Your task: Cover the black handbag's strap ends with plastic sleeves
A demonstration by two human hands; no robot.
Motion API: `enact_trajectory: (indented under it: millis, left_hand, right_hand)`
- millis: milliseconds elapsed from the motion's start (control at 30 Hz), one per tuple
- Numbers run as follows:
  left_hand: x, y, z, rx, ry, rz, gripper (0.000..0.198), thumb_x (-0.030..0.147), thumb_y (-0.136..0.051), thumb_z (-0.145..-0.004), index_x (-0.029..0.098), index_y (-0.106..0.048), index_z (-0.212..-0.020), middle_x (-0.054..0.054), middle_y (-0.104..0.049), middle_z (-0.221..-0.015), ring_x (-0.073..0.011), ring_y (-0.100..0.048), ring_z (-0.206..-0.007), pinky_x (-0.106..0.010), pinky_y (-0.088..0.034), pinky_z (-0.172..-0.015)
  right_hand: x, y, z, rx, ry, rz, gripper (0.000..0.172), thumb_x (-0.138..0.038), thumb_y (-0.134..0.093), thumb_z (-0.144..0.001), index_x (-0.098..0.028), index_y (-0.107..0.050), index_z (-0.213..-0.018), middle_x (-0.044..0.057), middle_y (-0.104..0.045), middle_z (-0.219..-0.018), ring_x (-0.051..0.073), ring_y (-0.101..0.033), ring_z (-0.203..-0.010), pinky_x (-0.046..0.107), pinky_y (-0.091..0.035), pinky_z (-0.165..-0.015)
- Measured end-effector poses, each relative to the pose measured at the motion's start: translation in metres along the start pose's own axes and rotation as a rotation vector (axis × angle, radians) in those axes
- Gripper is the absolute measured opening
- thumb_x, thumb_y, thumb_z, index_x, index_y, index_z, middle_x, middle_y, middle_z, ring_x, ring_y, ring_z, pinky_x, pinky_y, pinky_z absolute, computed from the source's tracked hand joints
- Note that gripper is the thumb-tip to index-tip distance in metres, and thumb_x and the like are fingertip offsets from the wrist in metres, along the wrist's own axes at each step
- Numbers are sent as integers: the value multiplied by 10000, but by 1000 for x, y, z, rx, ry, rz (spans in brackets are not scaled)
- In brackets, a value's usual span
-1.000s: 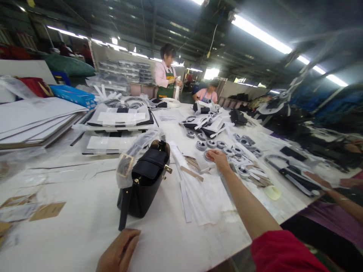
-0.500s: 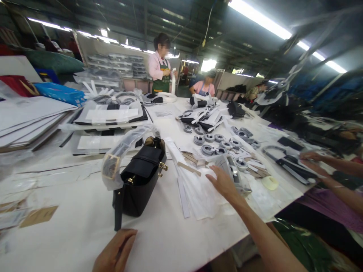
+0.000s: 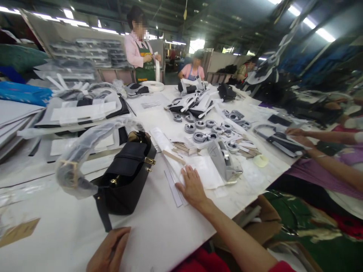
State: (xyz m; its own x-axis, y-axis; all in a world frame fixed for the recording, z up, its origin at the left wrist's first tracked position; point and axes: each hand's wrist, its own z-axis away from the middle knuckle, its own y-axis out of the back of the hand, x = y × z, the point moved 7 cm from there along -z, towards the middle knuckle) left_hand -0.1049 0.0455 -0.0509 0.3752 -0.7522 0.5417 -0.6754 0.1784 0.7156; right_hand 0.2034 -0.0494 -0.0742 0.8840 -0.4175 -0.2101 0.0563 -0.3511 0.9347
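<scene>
From the head view, finds the black bag (image 3: pixel 124 162) at eight o'clock from centre, standing on the table (image 3: pixel 159 238). Lays the right hand (image 3: pixel 194 189) at six, spread wide, on white sheets (image 3: pixel 208 172), with the grey dispenser (image 3: pixel 219 160) at four. Rests the left hand (image 3: pixel 109 249) at seven, curled narrow by the bag's strap (image 3: pixel 103 213); cannot tell of any grip.

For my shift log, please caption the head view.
Right hand over white sheets, left hand beside a black handbag.

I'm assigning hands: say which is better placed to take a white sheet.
Probably the right hand: it lies over the white sheets, while the left hand is by the black bag.
</scene>
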Motion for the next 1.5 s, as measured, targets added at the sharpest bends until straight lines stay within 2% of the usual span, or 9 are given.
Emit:
enact_trajectory:
  millis: [133,233,367,533,700,1033,1200,1367,1500]
  left_hand:
    - [-1,-1,2,4,68,11,195,445,-546,-917,297,-669,-948,57,-744,-896,-136,-738,-766,-151,-582,-726]
    - [0,-2,1,-9,99,20,196,444,-544,-920,295,-669,-945,52,-740,-909,-136,-735,-794,-158,-579,-745]
    - [4,1,-2,7,106,52,201,433,-539,-924,286,-676,-915,47,-738,-867,-134,-728,-756,-160,-578,-715]
    - [7,3,-2,15,120,86,226,437,-530,-927,271,-682,-910,29,-739,-868,-146,-727,-769,-178,-583,-714]
    - [7,1,-3,10,133,112,270,453,-507,-938,256,-686,-893,13,-738,-856,-154,-724,-766,-194,-587,-699]
    - [0,-1,0,1,154,146,272,473,-522,-923,260,-689,-890,16,-740,-866,-159,-721,-760,-197,-580,-715]
    - [4,1,-2,1,187,185,248,459,-541,-909,264,-691,-872,14,-735,-848,-166,-715,-751,-204,-569,-719]
    - [7,7,4,33,214,242,228,422,-559,-901,242,-693,-866,-15,-731,-846,-179,-705,-768,-225,-554,-748]
    - [18,15,2,45,230,297,206,384,-571,-896,225,-694,-852,-29,-726,-845,-183,-694,-790,-253,-539,-792]
  right_hand:
    - [3,7,-3,-6,-12,-143,553,-464,-575,-927,-95,-562,-1338,194,-501,-1444,341,-410,-1384,522,-319,-1145]
    - [31,30,-11,45,-90,-265,416,-450,-487,-973,-161,-639,-1232,118,-649,-1287,258,-582,-1218,422,-439,-1055]
    - [62,55,-30,119,-165,-236,373,-456,-505,-959,-183,-662,-1159,112,-672,-1227,284,-588,-1165,457,-428,-1015]
    - [52,34,-38,36,-155,-80,532,-496,-689,-830,-166,-617,-1240,153,-604,-1332,339,-508,-1258,507,-336,-1075]
    - [58,25,-32,96,-198,-202,217,-289,-659,-830,-169,-705,-1005,149,-650,-1260,321,-481,-1290,516,-187,-1157]
    - [116,84,-38,180,-506,-596,371,-510,-609,-766,-155,-710,-799,111,-728,-851,266,-662,-830,429,-512,-820]
    - [85,94,-36,70,-539,-967,532,-609,-675,-736,-127,-719,-954,130,-742,-912,217,-697,-738,358,-567,-672]
    - [40,96,-36,31,-602,-1387,436,-477,-870,-606,-143,-740,-854,50,-716,-748,138,-628,-615,258,-528,-559]
    - [3,103,-39,-4,-565,-1412,380,-434,-882,-597,-146,-748,-806,24,-719,-729,114,-624,-621,231,-525,-597]
